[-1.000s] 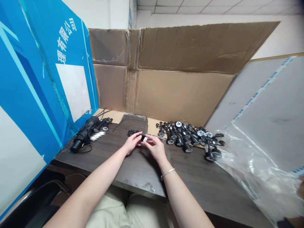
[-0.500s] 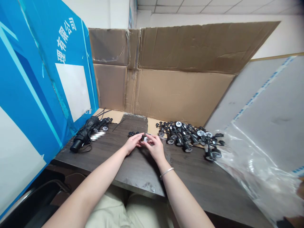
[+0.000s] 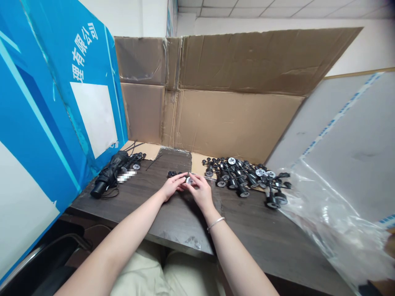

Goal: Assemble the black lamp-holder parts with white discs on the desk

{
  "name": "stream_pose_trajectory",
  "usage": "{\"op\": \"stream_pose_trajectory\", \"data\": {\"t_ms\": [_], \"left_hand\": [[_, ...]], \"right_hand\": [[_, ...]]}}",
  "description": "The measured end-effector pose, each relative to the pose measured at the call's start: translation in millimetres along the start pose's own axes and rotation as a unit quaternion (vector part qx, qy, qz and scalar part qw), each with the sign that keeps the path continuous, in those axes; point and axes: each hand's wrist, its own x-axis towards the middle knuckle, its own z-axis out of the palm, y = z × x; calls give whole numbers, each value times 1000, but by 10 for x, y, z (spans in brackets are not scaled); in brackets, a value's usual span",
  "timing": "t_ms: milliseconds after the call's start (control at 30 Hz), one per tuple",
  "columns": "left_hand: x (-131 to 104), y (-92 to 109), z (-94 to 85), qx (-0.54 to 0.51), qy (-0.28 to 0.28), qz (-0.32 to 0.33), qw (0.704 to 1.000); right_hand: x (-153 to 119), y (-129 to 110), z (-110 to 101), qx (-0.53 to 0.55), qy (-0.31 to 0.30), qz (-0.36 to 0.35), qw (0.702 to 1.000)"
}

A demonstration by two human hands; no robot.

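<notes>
1. White-faced black fitting [image 3: 189,180] pinched between left hand [image 3: 169,188] and right hand [image 3: 203,192], fingers curled nearly together, mid-tabletop [image 3: 247,230].
2. Bare wood along tabletop's near edge.
3. Heaped fittings [image 3: 233,177], tabletop's right rear.

The head view faces forward, down at hands [image 3: 202,191].

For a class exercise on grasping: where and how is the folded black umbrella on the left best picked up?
Probably around the smooth, cylindrical near end of the umbrella, coming from above on the near side. That end is evenly round and uncovered, while small black parts lie beside the far end.
</notes>
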Motion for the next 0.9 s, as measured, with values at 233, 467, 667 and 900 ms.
{"op": "stream_pose_trajectory", "data": {"t_ms": [233,467,667,900], "left_hand": [[7,-26,-27,36,-31,34,998],[13,-74,-42,53,-77,56,994],[9,-60,-38,70,-77,56,993],[28,-72,-21,89,-26,30,995]], "right_hand": [[-13,21,12,-14,11,-21,1000],[-19,37,23,-11,20,-55,998],[-23,36,30,-11,24,-59,998],[-30,22,40,-20,23,-55,998]]}}
